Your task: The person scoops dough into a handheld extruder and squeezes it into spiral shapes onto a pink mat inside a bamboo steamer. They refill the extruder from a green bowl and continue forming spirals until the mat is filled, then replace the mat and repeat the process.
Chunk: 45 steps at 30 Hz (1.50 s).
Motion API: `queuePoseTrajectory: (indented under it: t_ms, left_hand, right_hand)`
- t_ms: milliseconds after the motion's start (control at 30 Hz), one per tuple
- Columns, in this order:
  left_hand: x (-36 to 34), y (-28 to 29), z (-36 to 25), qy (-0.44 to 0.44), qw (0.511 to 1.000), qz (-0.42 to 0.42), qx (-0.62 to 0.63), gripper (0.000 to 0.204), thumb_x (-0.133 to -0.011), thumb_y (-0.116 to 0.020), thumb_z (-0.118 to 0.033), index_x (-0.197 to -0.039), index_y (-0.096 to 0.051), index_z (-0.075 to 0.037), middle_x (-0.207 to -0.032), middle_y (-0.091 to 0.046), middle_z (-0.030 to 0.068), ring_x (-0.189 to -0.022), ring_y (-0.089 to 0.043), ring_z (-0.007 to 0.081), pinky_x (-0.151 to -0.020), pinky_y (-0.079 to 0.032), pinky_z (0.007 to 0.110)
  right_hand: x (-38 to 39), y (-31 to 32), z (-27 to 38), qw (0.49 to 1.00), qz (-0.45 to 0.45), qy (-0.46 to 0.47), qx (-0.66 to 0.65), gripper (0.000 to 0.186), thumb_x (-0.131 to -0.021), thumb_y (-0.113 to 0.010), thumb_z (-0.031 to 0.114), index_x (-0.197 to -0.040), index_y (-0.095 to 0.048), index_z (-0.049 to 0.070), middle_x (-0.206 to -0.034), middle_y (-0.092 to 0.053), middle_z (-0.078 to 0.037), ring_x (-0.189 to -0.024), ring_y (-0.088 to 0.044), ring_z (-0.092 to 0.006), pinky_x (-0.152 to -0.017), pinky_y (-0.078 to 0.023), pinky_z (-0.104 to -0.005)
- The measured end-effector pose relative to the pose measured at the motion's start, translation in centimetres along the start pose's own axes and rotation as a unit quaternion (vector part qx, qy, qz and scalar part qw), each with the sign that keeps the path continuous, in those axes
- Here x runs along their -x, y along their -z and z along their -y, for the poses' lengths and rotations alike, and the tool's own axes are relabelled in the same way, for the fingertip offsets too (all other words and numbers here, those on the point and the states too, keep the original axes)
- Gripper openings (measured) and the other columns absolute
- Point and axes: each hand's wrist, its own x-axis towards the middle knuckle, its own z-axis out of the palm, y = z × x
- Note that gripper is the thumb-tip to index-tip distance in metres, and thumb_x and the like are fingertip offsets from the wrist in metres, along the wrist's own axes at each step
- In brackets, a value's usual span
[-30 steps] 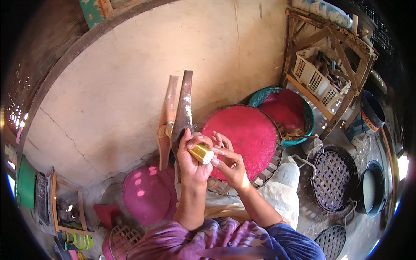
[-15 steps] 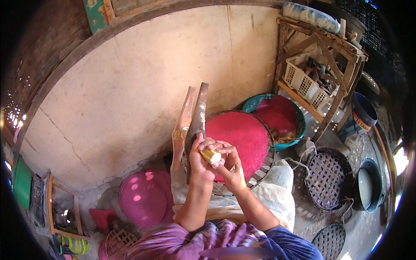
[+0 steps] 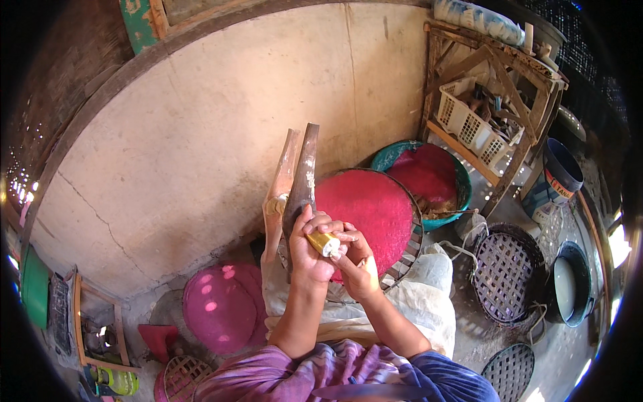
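Observation:
A short gold-coloured cylinder [image 3: 321, 241] with a white end lies across the palm of my left hand [image 3: 310, 258], whose fingers curl around it. My right hand [image 3: 359, 266] meets it from the other side, with the thumb and fingers pinching around the white end. Behind my hands, a round flat bright red mass [image 3: 368, 211] rests on a slatted round tray [image 3: 414, 258]. Two upright wooden pieces, a dark one [image 3: 307, 164] and a lighter one [image 3: 282, 174], stand just beyond my left hand.
A teal basin [image 3: 462, 177] with red stuff stands by a wooden shelf [image 3: 495, 60] holding a cream crate [image 3: 462, 120]. Woven baskets [image 3: 508, 278] and a dark tub [image 3: 573, 281] are at right. A pink round mass [image 3: 221, 305] lies left. A pale wall [image 3: 201, 134] rises ahead.
The cylinder has turned slightly, so more of its white end shows, with the right thumb now close against that end. Both hands stay in nearly the same place; the view has shifted a little.

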Motion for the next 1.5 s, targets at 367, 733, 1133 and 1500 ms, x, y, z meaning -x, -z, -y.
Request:
queuePoseTrajectory:
  t_ms: [367,733,1133,1500]
  left_hand:
    - [-0.9,0.3,1.2,0.044,0.998,0.024,0.034,0.039,-0.095,-0.054,-0.028,-0.059,-0.045,-0.017,-0.058,-0.049,-0.0060,-0.069,-0.055,0.0121,-0.073,-0.047,0.038]
    - [-6.0,0.2,8.5,0.173,0.985,0.005,0.023,0.038,-0.094,-0.056,-0.025,-0.059,-0.044,-0.016,-0.057,-0.047,-0.0051,-0.066,-0.053,0.0119,-0.071,-0.046,0.033]
    - [-9.3,1.4,17.9,0.338,0.936,-0.086,-0.050,0.034,-0.090,-0.064,-0.020,-0.062,-0.046,-0.016,-0.055,-0.048,-0.0055,-0.062,-0.055,0.0102,-0.080,-0.047,0.036]
    - [-6.5,7.0,10.2,0.220,0.648,0.085,-0.724,0.026,-0.087,-0.069,-0.022,-0.107,-0.063,-0.006,-0.093,-0.064,0.0064,-0.088,-0.061,0.0160,-0.091,-0.048,0.039]
  right_hand:
    - [0.4,0.8,0.8,0.998,-0.069,-0.008,0.007,0.028,-0.084,-0.060,-0.004,-0.108,-0.057,0.009,-0.121,-0.053,-0.010,-0.124,-0.041,-0.0217,-0.109,-0.025,-0.0396]
    - [0.9,5.0,7.2,0.984,-0.163,0.069,0.024,0.028,-0.081,-0.061,-0.006,-0.107,-0.059,0.003,-0.127,-0.048,-0.008,-0.120,-0.047,-0.0203,-0.105,-0.035,-0.0369]
    - [14.2,16.9,16.1,0.924,-0.366,0.016,0.106,0.014,-0.087,-0.066,0.014,-0.098,-0.058,0.009,-0.102,-0.058,-0.002,-0.094,-0.057,-0.0126,-0.088,-0.046,-0.0333]
    - [25.6,20.3,16.8,0.647,0.041,-0.467,0.602,0.021,-0.084,-0.060,0.017,-0.098,-0.070,0.006,-0.099,-0.069,-0.018,-0.092,-0.066,-0.0266,-0.085,-0.049,-0.0385]
